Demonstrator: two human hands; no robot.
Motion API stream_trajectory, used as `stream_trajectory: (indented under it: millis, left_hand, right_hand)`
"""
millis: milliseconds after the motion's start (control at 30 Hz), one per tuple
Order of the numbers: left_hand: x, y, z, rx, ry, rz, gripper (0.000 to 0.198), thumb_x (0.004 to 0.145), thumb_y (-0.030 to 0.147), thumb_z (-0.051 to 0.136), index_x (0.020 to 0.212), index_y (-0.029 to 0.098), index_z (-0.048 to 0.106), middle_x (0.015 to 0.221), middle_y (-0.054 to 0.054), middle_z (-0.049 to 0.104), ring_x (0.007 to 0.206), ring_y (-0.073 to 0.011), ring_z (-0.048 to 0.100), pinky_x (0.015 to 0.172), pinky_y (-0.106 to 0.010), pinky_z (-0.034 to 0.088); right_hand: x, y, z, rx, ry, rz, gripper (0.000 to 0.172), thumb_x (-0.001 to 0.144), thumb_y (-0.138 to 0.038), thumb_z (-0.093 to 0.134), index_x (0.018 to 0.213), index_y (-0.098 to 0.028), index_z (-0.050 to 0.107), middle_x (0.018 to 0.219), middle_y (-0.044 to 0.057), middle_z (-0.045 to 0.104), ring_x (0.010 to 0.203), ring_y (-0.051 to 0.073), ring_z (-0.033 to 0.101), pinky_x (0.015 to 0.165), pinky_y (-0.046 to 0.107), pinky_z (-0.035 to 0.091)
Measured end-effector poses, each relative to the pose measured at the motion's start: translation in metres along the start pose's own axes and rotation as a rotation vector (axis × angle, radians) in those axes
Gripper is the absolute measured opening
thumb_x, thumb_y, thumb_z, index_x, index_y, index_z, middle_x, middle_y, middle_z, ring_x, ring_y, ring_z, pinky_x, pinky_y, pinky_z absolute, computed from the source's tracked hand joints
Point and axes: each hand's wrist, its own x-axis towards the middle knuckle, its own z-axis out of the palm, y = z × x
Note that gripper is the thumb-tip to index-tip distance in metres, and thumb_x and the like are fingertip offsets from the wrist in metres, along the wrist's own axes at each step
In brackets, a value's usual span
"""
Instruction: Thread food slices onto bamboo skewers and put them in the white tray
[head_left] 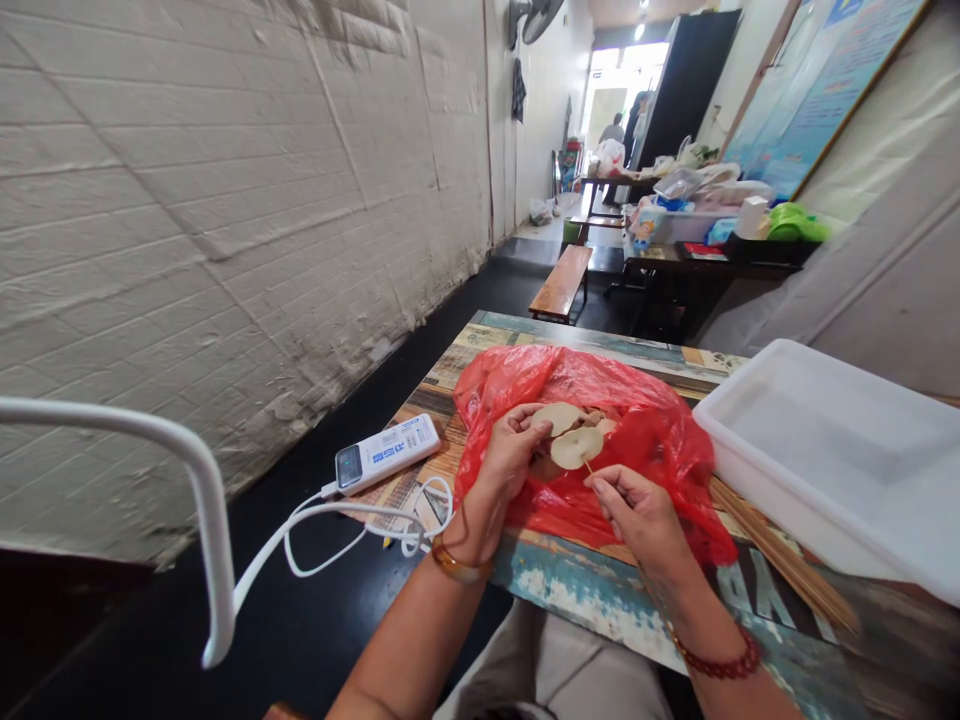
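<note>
Currently both hands work over the red plastic bag (645,440), which lies open on the painted wooden table (600,590). Left hand (514,448): fingers closed on the edge of a pale round slice (556,415), held just above the middle of the bag. Right hand (637,505): at the bag's near edge, thumb and fingers pinched on a thin skewer (587,466). The skewer's tip meets a second pale slice (576,447), which sits just below the first and overlaps it. Whether the tip has gone through, I cannot tell. The hands are apart, close together, with the two slices between them. Right of the bag: a white plastic tub (832,450), its corner just beside the bag. A bundle of bamboo sticks (780,560) runs out from under the bag's right edge, along the front of the tub. Left of the bag: a white power bank (386,452) with a looped white cable (352,520), at the table's edge. Beyond the bag, well apart: a wooden bench (562,280).
</note>
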Motion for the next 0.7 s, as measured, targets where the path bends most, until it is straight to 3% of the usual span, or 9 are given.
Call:
stream_trajectory:
  millis: [700]
  left_hand:
    - [-0.0069, -0.0003, 0.0022, 0.074, -0.016, 0.031, 0.036, 0.064, 0.026, 0.075, 0.096, 0.016, 0.063, 0.081, -0.002, 0.067, 0.067, -0.0113, 0.06, 0.06, -0.02, 0.045]
  right_hand:
    - [0.0004, 0.0034, 0.0035, -0.092, 0.006, -0.006, 0.034, 0.081, -0.048, 0.058, 0.084, -0.015, 0.066, 0.054, -0.004, 0.048, 0.043, 0.008, 0.039, 0.039, 0.02, 0.029]
